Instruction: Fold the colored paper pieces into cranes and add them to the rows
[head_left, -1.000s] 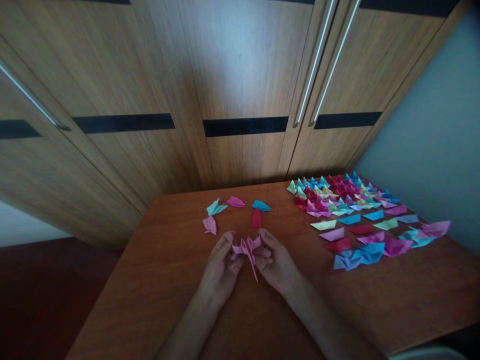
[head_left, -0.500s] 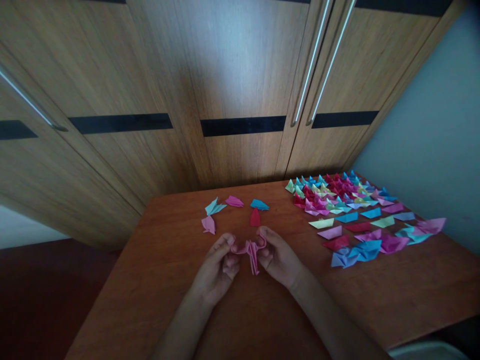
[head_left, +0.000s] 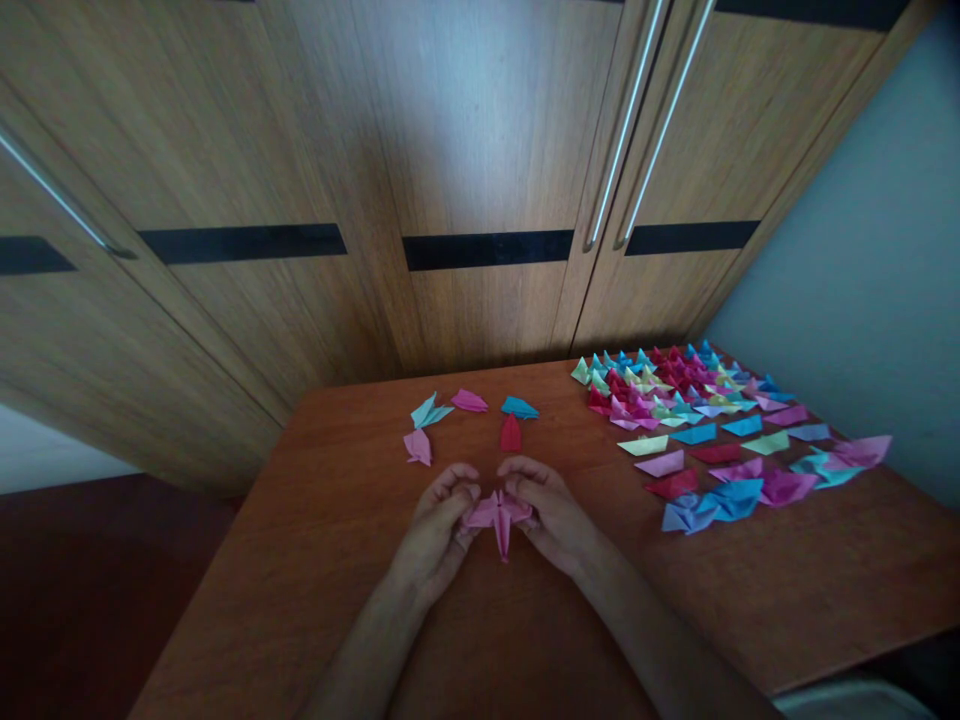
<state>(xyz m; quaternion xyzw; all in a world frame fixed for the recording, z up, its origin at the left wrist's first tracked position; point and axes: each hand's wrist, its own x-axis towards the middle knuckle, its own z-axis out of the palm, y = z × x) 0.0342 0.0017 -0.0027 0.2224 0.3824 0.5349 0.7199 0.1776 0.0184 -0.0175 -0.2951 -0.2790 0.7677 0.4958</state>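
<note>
A pink folded paper piece is held between my two hands above the table, its narrow part pointing down toward me. My left hand pinches its left wing, and my right hand pinches the right wing. Just beyond my hands lies a red folded piece. Farther off are a blue piece, a magenta piece, a light teal piece and a pink piece.
Rows of colourful folded paper boats cover the right back of the brown table. Flatter folded pieces and a crumpled-looking blue one lie nearer. Wooden cabinet doors stand behind; a wall is at right.
The pink piece has been turned, and its wings look wider and flatter. My fingers have shifted along the wings, with the fingertips curled above them.
</note>
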